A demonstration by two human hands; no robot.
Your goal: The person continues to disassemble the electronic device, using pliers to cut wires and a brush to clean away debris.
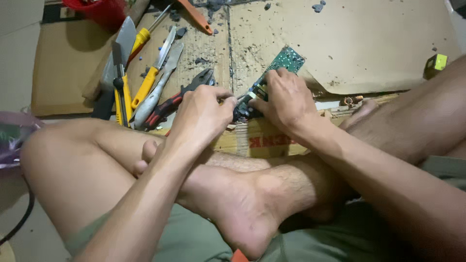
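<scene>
A green circuit board [287, 59] lies on cardboard in front of my crossed legs. My right hand [284, 97] presses down on its near end, fingers wrapped over the dark parts there. My left hand [201, 114] is closed around a thin metal tool [240, 98], and the tool's tip touches the board's near end, right beside my right fingers. Most of the tool is hidden inside my fist.
Hand tools lie at the upper left on the cardboard [388, 43]: red-handled pliers [170, 104], yellow-handled screwdrivers [145, 85], a metal file [160, 92], a scraper [119, 58]. A red container [97, 9] stands at the top left. A small yellow block [439, 62] sits far right.
</scene>
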